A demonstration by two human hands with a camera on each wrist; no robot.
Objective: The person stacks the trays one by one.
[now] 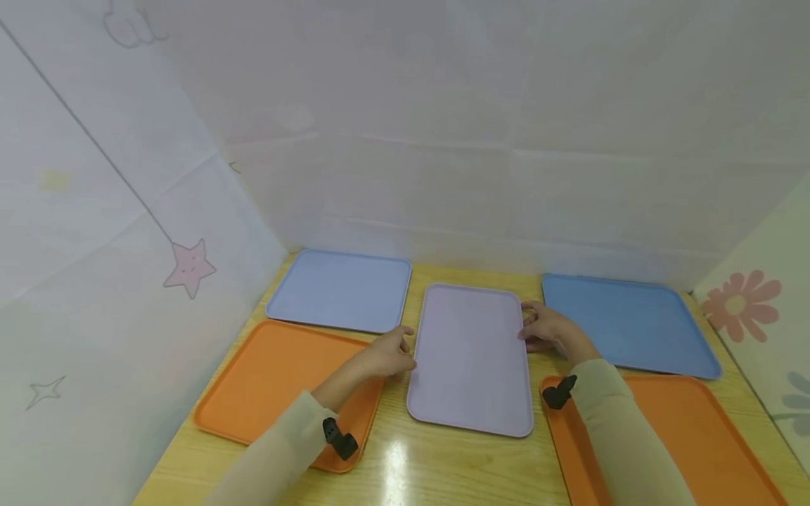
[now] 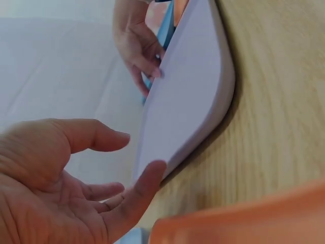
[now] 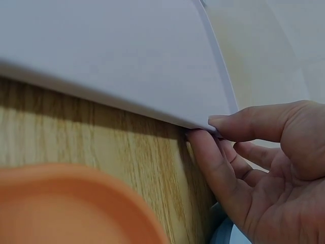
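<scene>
Lilac tray (image 1: 471, 358) sits in the middle of the wooden table (image 1: 443, 464), its long sides running away from the person, with a hand at each of those sides. The right hand (image 1: 545, 329) has hold of the right edge — thumb on top of the rim, forefinger at its underside, a proper pinch. The left hand (image 1: 386, 353) is at the left edge with its fingers spread and the thumb apart, gripping nothing that I can see; whether a fingertip actually brushes the rim, I can't tell. Four more trays lie round about: a pale blue one (image 1: 342, 292) at the back left, an orange one (image 1: 285, 372) in front of it under the left forearm, a deeper blue one (image 1: 639, 327) at the back right, and a second orange one (image 1: 702, 436) nearer on that side, partly covered by the right sleeve (image 1: 623, 429). Behind it all hangs a pale cloth (image 1: 443, 105) — a pink star (image 1: 190, 267) shows on the left side, a pink flower (image 1: 737, 306) on the right.
</scene>
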